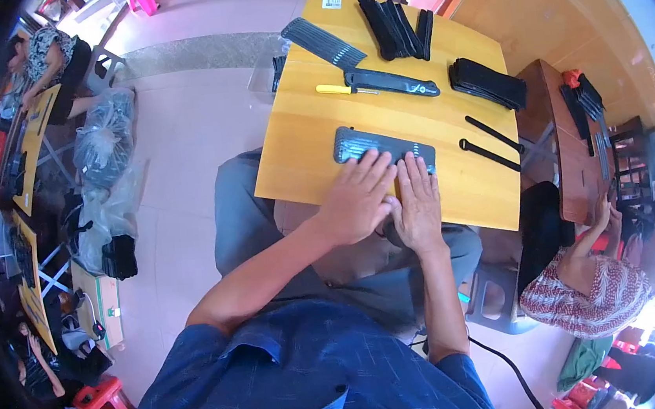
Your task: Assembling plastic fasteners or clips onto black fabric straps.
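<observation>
My left hand and my right hand lie flat, side by side, near the front edge of a yellow wooden table. Their fingers press down on a flat black comb-like strip lying across the table. Both palms face down and nothing is gripped in either. Two loose black sticks with round heads lie to the right of my right hand.
Farther back lie a yellow-handled tool, a dark long case, a grey comb strip and stacks of black strips. A person in a red patterned top sits at right. Bags lie on the floor at left.
</observation>
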`<state>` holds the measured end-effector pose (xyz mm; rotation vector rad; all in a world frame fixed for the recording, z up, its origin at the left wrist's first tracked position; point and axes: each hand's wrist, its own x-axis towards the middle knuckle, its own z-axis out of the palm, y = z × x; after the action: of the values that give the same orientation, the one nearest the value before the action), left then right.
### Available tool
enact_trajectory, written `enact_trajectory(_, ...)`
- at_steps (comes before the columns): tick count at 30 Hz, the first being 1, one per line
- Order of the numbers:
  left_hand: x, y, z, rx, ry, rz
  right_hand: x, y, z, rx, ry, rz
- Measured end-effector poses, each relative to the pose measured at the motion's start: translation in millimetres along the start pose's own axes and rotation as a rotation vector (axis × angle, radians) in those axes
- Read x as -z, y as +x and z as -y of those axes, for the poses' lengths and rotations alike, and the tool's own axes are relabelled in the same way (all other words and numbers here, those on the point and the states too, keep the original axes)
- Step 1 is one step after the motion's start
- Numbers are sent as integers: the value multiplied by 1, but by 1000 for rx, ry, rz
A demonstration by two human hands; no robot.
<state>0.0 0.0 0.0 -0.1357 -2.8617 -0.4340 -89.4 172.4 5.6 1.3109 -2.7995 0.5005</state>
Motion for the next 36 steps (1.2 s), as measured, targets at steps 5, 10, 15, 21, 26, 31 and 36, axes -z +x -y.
enact_trajectory(5, -11, -5, 3, -26, -140, 50, -11, -10, 1, -34, -72, 27)
enact_trajectory(10, -8, -4, 4, -43, -133, 71, -4, -19, -15, -97, -91, 4)
enact_trajectory(15, -2, -13, 15, 26, -92, 66, -1, -20, -22, -124, -94, 19)
enact_trajectory(21, 23, -47, 48, 160, 1, 120, 0, -22, -22, -148, -133, 36)
enact_trajectory(26, 19, -52, 54, 141, 56, 79, -7, -24, -20, -175, -135, -30)
enact_trajectory(31, 21, -52, 53, 105, 47, 40, 5, -30, -17, -310, -185, -10)
enact_trajectory(36, 21, -53, 57, 90, 48, -13, 18, -23, -34, -419, -174, -61)
